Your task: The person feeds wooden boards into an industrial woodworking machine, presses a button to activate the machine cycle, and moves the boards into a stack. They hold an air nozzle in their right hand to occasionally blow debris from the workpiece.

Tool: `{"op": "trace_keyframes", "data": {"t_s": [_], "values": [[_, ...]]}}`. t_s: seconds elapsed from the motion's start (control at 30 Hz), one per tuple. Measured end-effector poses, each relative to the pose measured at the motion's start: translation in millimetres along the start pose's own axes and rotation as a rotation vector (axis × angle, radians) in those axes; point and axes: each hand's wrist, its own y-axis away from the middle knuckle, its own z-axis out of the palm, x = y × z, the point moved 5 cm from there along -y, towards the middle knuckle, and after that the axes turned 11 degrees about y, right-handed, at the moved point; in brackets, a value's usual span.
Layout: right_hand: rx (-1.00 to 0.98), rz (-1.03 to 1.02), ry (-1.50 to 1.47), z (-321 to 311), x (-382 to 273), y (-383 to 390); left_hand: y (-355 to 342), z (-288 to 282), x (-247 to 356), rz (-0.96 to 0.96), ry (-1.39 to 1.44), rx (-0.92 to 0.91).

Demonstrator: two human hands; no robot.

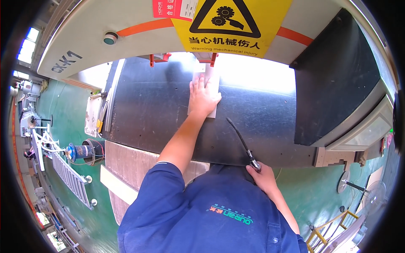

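Observation:
My left hand (204, 98) lies flat on a narrow pale board (209, 114), its fingers stretched toward the machine. The board rests on the black machine table (156, 105), and its far end reaches under the machine's front cover. In my right hand (265, 177), low at the table's near edge, is an air blow gun (252, 159) with a metal body. Its thin, curved black nozzle points up and to the left over the table, apart from the board.
Ahead, the white machine cover (139, 41) carries a yellow warning sign (236, 29) and a green button (110, 38). A black housing (337, 80) rises at right. Below left stands a brown panel stack (139, 158); a ladder-like metal frame (69, 177) is farther left.

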Motion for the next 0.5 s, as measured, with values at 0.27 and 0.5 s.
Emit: {"op": "trace_keyframes", "data": {"t_s": [0.27,0.5], "values": [[-0.008,-0.005,0.015,4.0,1.7,-3.3,0.5,-6.9,3.4,-0.031,0.016,-0.038],[-0.001,-0.003,-0.010,1.4,-2.7,1.5,2.0,-0.7,3.5,0.006,0.012,-0.011]]}}
